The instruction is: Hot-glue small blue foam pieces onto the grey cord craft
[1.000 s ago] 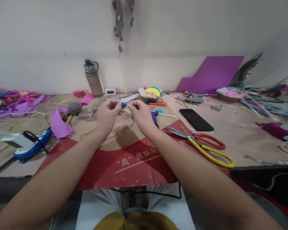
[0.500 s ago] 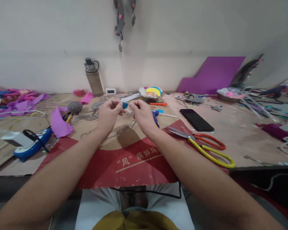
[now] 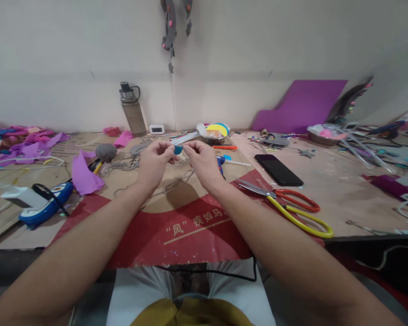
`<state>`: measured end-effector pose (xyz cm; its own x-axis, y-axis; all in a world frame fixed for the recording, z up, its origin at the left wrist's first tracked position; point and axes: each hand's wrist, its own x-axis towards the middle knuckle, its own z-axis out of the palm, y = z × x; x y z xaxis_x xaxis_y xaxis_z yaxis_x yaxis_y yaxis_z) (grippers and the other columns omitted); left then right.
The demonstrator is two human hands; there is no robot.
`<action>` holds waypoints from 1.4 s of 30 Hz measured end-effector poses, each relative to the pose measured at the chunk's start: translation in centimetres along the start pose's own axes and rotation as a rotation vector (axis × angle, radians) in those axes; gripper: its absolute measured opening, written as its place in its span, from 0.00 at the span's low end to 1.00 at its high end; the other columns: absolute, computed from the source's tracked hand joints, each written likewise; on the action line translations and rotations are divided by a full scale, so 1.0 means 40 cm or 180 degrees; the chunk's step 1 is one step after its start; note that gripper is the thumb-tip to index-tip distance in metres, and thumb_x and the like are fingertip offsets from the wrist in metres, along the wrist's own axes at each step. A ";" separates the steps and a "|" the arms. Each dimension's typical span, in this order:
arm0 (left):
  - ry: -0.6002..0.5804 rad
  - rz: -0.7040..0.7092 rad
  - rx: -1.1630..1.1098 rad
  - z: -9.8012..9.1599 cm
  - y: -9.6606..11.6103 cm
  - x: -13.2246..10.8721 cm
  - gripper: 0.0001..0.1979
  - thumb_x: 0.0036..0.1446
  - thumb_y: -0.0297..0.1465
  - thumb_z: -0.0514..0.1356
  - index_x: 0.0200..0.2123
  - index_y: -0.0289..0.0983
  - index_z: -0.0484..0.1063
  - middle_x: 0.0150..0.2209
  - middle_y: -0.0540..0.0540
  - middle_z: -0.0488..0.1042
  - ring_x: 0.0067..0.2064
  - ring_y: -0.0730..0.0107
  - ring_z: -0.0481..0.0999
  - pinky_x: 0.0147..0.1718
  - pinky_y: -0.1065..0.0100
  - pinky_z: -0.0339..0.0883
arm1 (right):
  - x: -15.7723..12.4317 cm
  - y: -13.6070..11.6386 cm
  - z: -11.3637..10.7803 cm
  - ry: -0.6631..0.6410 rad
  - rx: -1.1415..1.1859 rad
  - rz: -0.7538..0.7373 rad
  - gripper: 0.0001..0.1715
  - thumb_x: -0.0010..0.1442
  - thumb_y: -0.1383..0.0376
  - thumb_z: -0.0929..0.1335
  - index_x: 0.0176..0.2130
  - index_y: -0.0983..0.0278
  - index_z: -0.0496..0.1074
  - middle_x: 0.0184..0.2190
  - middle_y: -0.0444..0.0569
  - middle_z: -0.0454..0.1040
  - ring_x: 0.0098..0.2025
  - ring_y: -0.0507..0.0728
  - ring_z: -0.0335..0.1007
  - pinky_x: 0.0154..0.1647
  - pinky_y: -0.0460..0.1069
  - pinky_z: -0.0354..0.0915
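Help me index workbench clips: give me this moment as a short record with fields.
Left hand: pinches a small blue piece (hand)
Right hand: fingertips at the piece's right edge; contact unclear
Beneath arms: red-and-tan sheet with printed characters
Right side: scissors with one red and one yellow handle; black phone lying flat
Left side: ball of gray yarn
Back: upright bottle; purple sheet against the wall

Top's a mustard-yellow [image 3: 211, 313] number, just a bit of it showing down low. Trousers [image 3: 236, 290] are pale, basically white, kinda creased. Arms [image 3: 104, 231] bare along the forearms, hands [image 3: 153, 160] bare too.
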<state>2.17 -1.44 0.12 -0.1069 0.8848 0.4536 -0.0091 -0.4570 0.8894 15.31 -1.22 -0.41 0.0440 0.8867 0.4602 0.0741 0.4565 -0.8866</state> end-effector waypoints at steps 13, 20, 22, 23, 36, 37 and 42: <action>-0.0742 -0.0969 -0.0693 -0.012 0.017 0.006 0.11 0.47 0.35 0.67 0.29 0.33 0.73 0.27 0.46 0.75 0.27 0.73 0.75 0.25 0.73 0.67 | 0.009 0.008 -0.024 0.0027 -0.0303 -0.0048 0.09 0.57 0.62 0.64 0.27 0.64 0.65 0.21 0.38 0.60 0.25 0.48 0.52 0.28 0.46 0.52; -0.0923 -0.0284 0.0380 -0.027 0.011 0.013 0.12 0.50 0.38 0.65 0.34 0.35 0.77 0.27 0.47 0.76 0.27 0.74 0.73 0.24 0.74 0.64 | 0.001 0.002 -0.038 -0.0041 -0.0853 -0.0215 0.08 0.58 0.66 0.63 0.27 0.64 0.65 0.22 0.39 0.63 0.25 0.49 0.54 0.29 0.46 0.52; -0.0936 -0.0088 0.0648 -0.023 0.014 0.010 0.10 0.50 0.36 0.65 0.34 0.35 0.77 0.24 0.49 0.74 0.25 0.76 0.70 0.23 0.74 0.63 | -0.006 0.000 -0.036 -0.0098 -0.1019 -0.0354 0.07 0.58 0.66 0.63 0.27 0.64 0.65 0.23 0.40 0.64 0.26 0.49 0.55 0.30 0.47 0.53; -0.0928 -0.0048 0.0731 -0.021 0.016 0.008 0.10 0.50 0.35 0.64 0.33 0.35 0.77 0.23 0.49 0.73 0.24 0.76 0.69 0.23 0.73 0.62 | -0.008 -0.001 -0.034 -0.0118 -0.1094 -0.0424 0.07 0.58 0.66 0.63 0.27 0.64 0.65 0.24 0.41 0.64 0.26 0.49 0.56 0.30 0.47 0.53; -0.0887 0.0025 0.1402 -0.017 0.028 -0.001 0.06 0.48 0.30 0.61 0.30 0.34 0.75 0.25 0.49 0.75 0.26 0.76 0.70 0.26 0.73 0.63 | -0.018 0.007 -0.027 -0.0246 -0.1587 -0.0780 0.05 0.59 0.67 0.63 0.30 0.63 0.64 0.27 0.45 0.68 0.29 0.52 0.60 0.33 0.48 0.55; -0.0869 0.0066 0.1481 -0.017 0.029 -0.001 0.06 0.48 0.29 0.61 0.30 0.34 0.76 0.25 0.49 0.75 0.26 0.76 0.70 0.26 0.73 0.63 | -0.018 0.006 -0.027 -0.0260 -0.1635 -0.0811 0.05 0.59 0.67 0.63 0.30 0.63 0.65 0.27 0.45 0.68 0.30 0.52 0.60 0.33 0.48 0.55; -0.0764 0.0406 0.1982 -0.019 0.032 -0.003 0.05 0.48 0.29 0.60 0.28 0.35 0.76 0.26 0.48 0.77 0.28 0.73 0.72 0.29 0.71 0.64 | -0.024 0.004 -0.026 -0.0342 -0.2051 -0.0976 0.05 0.61 0.67 0.63 0.32 0.63 0.66 0.31 0.48 0.70 0.33 0.54 0.63 0.35 0.49 0.57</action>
<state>1.43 -2.19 1.17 0.1552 0.8559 0.4933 0.5708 -0.4853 0.6623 16.31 -2.07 -0.92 -0.1689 0.7430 0.6476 0.6418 0.5816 -0.4999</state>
